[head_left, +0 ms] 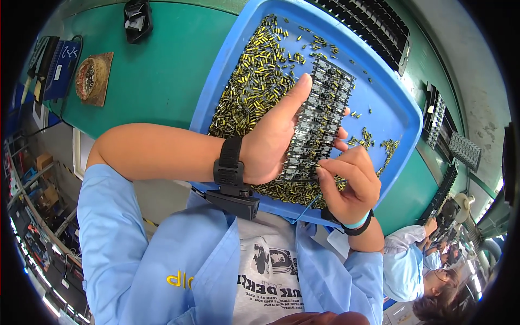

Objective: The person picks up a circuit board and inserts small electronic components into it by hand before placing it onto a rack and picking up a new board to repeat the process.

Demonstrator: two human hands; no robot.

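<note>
Clasping the black panel (319,122) — likely light, stiff, best held by its long edges — over the blue tray (220,78), between its side edges, with the left hand (273,138), seemingly pinching a tiny component (318,166) with the right hand (352,181).

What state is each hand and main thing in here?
Blue tray, open-topped, partly filled.
Yellow-and-black components, loose, heaped left, scattered right.
Black panel, held over the tray.
Left hand, gripping the panel.
Right hand, pinched at the panel's lower end.
Small black bin, open, holding pieces.
</note>
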